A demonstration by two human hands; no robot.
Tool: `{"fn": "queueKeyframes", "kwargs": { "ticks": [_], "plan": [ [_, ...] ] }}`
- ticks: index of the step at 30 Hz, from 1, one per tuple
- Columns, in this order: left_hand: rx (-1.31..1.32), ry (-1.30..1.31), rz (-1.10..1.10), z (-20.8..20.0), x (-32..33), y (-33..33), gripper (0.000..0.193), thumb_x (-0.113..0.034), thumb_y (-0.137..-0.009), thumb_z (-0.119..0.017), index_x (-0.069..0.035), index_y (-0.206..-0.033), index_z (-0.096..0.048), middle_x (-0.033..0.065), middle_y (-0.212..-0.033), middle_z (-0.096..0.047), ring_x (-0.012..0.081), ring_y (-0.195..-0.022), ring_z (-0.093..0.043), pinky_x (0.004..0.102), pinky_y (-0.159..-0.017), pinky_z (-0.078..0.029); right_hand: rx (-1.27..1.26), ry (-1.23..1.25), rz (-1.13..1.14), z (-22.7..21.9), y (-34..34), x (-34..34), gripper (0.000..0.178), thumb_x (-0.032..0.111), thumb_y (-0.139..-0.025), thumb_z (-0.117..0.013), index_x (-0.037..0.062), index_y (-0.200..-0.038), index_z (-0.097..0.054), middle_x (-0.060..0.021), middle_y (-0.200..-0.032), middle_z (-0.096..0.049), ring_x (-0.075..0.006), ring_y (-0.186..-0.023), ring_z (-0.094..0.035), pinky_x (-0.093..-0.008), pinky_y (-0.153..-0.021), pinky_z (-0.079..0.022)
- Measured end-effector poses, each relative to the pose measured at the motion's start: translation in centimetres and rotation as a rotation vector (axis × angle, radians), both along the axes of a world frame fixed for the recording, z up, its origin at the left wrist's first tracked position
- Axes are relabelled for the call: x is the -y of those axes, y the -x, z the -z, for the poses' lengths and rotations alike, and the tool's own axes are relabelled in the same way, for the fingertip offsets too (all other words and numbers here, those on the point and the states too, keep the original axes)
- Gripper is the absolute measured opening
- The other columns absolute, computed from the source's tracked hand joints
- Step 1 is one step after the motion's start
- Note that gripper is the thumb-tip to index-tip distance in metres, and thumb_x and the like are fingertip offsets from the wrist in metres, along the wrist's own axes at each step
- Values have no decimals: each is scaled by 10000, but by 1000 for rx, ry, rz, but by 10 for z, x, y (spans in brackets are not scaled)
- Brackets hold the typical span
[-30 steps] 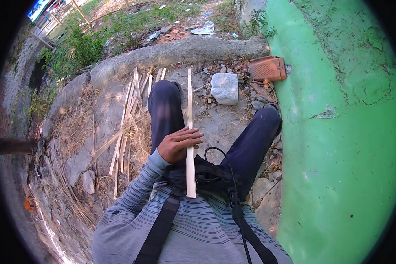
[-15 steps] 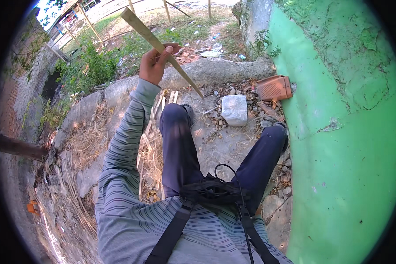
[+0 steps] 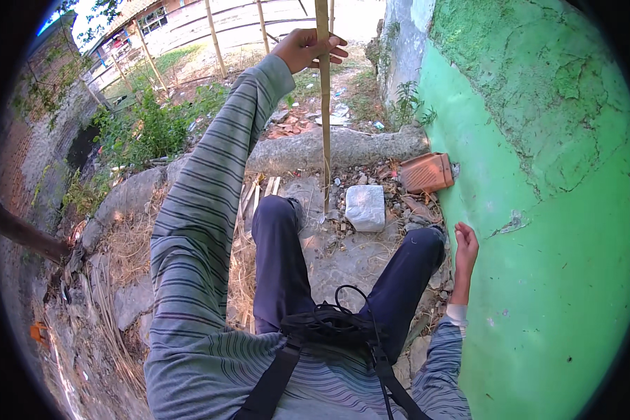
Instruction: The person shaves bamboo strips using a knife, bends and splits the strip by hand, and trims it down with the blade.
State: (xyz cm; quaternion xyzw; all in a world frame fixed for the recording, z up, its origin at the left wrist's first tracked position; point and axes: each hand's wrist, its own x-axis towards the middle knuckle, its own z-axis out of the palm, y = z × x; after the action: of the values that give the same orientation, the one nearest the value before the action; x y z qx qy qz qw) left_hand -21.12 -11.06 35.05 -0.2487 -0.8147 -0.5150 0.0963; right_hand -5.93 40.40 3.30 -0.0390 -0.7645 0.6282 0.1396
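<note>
My left hand [image 3: 308,49] is stretched far forward and pinches a long, flat bamboo strip [image 3: 325,126] between thumb and fingers. The strip stands nearly upright, its top running out of the picture. Its lower end comes down beside a whitish, squarish stone block [image 3: 365,208] on the ground between my feet. Close to the green wall, my right hand [image 3: 465,246] is raised above my right knee. Its fingers are curled together; whether anything small is in them I cannot make out.
The green wall [image 3: 539,280] rises close on my right. An orange clay block [image 3: 426,173] lies against it. A low stone ledge [image 3: 343,148] crosses ahead. Pale split strips [image 3: 248,199] and dry fibres lie left of my legs. A dark pole [image 3: 28,234] juts in from the left.
My left hand has moved forward and right, turning the bamboo strip from a slant to nearly upright. My right hand has come into view beside the green wall.
</note>
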Motion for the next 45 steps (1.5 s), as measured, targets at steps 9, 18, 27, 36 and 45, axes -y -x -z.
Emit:
{"fn": "queueKeyframes", "kwargs": {
  "ticks": [9,18,27,36,45],
  "plan": [
    [-168,34,-201,-38,-65,-2,371,-323,-966,-643,22,-1098,-678,113,-989,-742,205,-876,-739,363,-788,-620,-178,-341,-386,-99,53,197,374,277,-860,-759,22,-1118,-669,-93,-937,-739,-176,-837,-709,-321,-752,-568],
    [-371,343,-675,0,-95,11,264,-227,-856,-652,23,-785,-698,216,-770,-692,344,-677,-686,426,-726,-563,-101,-361,-158,-19,58,294,286,230,-740,-815,79,-919,-650,-67,-760,-721,-234,-705,-712,-368,-660,-554],
    [-283,359,-708,21,-105,10,229,-190,-852,-630,19,-837,-721,271,-873,-686,406,-826,-686,463,-795,-556,24,-456,-256,-9,57,283,344,307,-739,-792,128,-1003,-662,-36,-801,-732,-232,-772,-715,-399,-687,-552],
    [-178,378,-715,44,-108,20,242,-162,-845,-622,59,-899,-704,289,-953,-682,403,-941,-685,446,-860,-564,-57,-586,-157,21,68,287,241,305,-780,-772,140,-930,-682,-43,-864,-715,-273,-831,-688,-428,-708,-537],
    [-129,355,-688,59,-99,30,234,-137,-853,-601,52,-933,-714,280,-952,-686,401,-917,-689,449,-856,-561,-26,-657,-184,52,75,277,147,240,-858,-679,124,-946,-659,-71,-891,-729,-288,-846,-703,-440,-719,-545]
  ]
}}
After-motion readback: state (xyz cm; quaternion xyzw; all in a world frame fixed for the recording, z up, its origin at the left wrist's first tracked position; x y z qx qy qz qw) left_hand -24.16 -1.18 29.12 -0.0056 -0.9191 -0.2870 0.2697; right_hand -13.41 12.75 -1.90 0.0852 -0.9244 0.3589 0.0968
